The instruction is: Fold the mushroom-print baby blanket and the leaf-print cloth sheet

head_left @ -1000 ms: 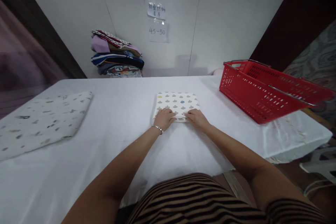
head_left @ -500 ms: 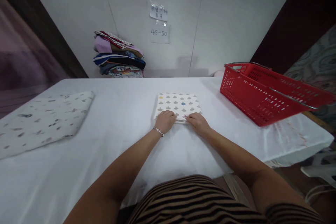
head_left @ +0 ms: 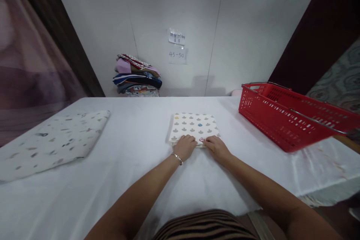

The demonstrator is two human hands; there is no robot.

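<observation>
A folded white cloth [head_left: 194,125] with grey clover-like prints and a few coloured ones lies flat on the white-covered table [head_left: 135,172]. My left hand [head_left: 185,146], with a thin bracelet at the wrist, rests on the cloth's near left edge. My right hand [head_left: 218,147] rests on the near right edge, fingers bent over the fabric. The two hands almost touch each other at the middle of that edge.
A red plastic basket [head_left: 284,116] with metal handles stands on the table's right side. A flat white patterned pad [head_left: 53,142] lies at the left. A stack of folded clothes [head_left: 137,77] sits against the back wall under two paper notes [head_left: 177,47].
My hands stay on the cloth's near edge. The view has tilted upward, so everything sits lower in the frame.
</observation>
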